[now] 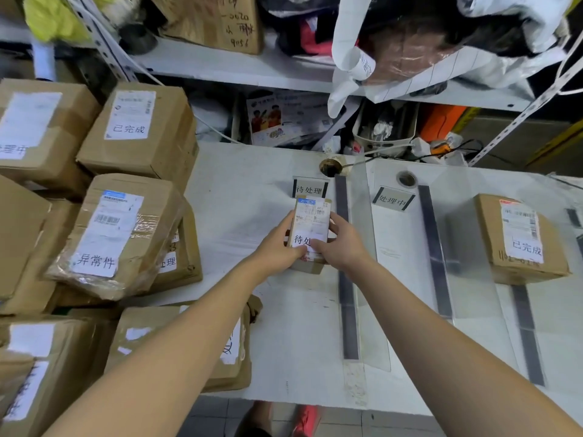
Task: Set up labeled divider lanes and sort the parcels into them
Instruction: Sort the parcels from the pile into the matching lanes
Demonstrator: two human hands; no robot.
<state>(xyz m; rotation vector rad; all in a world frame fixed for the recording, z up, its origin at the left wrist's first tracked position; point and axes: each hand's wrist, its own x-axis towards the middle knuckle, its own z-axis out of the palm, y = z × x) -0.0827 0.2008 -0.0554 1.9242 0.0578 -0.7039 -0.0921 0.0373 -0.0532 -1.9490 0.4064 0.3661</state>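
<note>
The left hand [277,246] and right hand [344,244] grip the small parcel [310,223] by its sides; a careless set-down could tip the clear divider [361,200] just beside it

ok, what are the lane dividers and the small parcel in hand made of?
Lane dividers: seemingly clear acrylic or similar rigid plastic, glossy; the table shows through them, dark strips along their bases.
Small parcel: brown cardboard, matte, with white paper labels; likely corrugated, though no edge shows.
</note>
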